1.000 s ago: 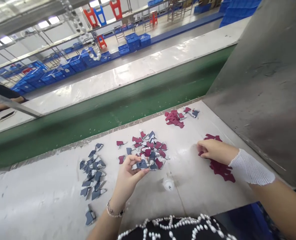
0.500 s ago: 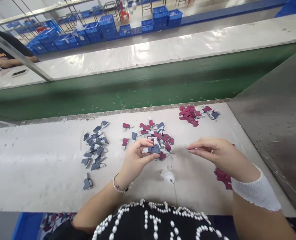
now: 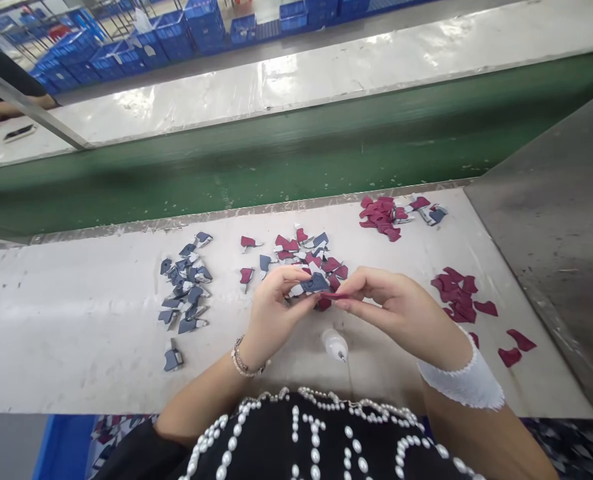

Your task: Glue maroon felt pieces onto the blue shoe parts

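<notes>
My left hand (image 3: 279, 310) is closed on a blue-and-grey plastic piece (image 3: 315, 282), held between thumb and fingers above the table. A thin dark-red flat piece (image 3: 335, 295) is pinched by my right hand (image 3: 401, 310), its tip close against the blue-and-grey piece; whether they touch I cannot tell. Behind and below my left hand lies a mixed pile of red-and-grey and blue-and-grey pieces (image 3: 286, 244), partly hidden by the fingers. Just in front of my hands lies a small white squeeze bottle (image 3: 335, 345) with a thin metal tip.
Blue-and-grey pieces (image 3: 186, 283) form a group at left. Loose dark-red pieces (image 3: 459, 293) lie at right, with another red heap (image 3: 379, 217) at the back. A metal panel (image 3: 566, 233) borders the right side. Across the green divider (image 3: 276, 167), a person's arm (image 3: 16, 109) shows at far left.
My right hand has moved left to meet my left hand, and the dark-red piece now shows in its pinch. The left hand still holds the blue-and-grey piece. The view has tilted down slightly.
</notes>
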### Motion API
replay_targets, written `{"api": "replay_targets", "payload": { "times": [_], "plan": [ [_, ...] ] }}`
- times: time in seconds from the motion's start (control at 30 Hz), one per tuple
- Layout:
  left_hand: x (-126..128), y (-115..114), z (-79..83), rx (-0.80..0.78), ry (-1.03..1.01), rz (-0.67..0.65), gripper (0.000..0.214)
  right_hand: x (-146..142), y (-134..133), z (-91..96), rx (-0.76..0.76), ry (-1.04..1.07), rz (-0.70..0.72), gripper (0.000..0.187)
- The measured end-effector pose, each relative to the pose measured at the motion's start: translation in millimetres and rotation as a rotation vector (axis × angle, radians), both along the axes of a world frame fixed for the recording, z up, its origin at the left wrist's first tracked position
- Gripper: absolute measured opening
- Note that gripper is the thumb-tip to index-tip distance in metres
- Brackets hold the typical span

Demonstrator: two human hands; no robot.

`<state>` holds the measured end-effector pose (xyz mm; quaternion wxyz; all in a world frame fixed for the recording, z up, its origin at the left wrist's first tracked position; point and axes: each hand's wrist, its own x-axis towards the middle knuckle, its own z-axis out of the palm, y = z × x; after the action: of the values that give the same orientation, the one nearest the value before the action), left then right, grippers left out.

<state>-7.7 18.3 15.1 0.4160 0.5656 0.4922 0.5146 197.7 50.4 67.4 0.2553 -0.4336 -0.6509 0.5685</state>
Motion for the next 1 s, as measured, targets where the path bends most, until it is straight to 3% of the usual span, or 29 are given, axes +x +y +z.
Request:
{"api": "replay_targets", "payload": {
  "times": [0.47,0.73,1.0],
  "plan": [
    [-1.4,-0.6,2.3,0.154,0.175,0.022,0.023,-9.5,8.7,-4.4,-0.145,0.07,-0.101,0.021],
    [-0.8,-0.3,2.2,0.232,0.299,0.052,0.022,-15.4,8.4,-10.5,-0.173,0.092,-0.077,0.021],
    [-0.9,-2.7,4.5,0.231,0.235,0.049,0.022,-16.2,6.4,-7.9,-0.138,0.095,-0.07,0.021]
  ]
}}
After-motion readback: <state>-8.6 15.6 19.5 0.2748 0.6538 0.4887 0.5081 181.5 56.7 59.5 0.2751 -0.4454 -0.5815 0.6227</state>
